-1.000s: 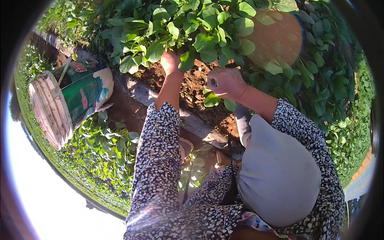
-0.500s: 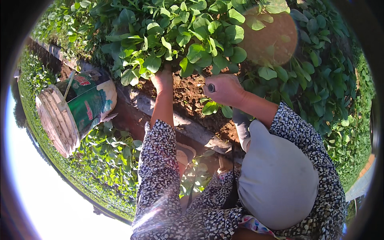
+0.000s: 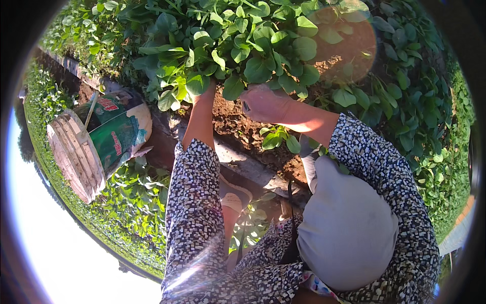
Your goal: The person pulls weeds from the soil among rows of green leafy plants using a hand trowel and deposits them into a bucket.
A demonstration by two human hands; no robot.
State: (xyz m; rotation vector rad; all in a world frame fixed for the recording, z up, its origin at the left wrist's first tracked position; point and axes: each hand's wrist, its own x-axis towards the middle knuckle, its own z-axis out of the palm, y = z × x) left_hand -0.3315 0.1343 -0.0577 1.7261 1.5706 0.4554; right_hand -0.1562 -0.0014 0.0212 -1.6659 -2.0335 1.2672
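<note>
My left hand (image 3: 204,95) reaches in under the broad green leaves of a clump of leafy greens (image 3: 258,68), at the base of the plants. Its fingers are hidden by the leaves. Just to the right, my right hand (image 3: 266,104) is closed around a tool, and only the dark round end of its handle (image 3: 246,106) shows. The rest of that tool is out of sight beneath the foliage, so I cannot tell its kind. Bare brown soil (image 3: 230,119) lies directly below both hands. A small separate seedling (image 3: 280,138) stands below my right wrist.
A worn green and white bucket (image 3: 109,134) lies tilted at the left, its pale base toward me. A grey strip edging (image 3: 248,167) runs diagonally along the bed. My shoe (image 3: 235,195) is beside it. More leafy greens (image 3: 400,96) grow at the right.
My right hand has moved left and slightly up, closer to my left hand, with its handle turned more away. My left hand has shifted slightly; leaves above have moved a little.
</note>
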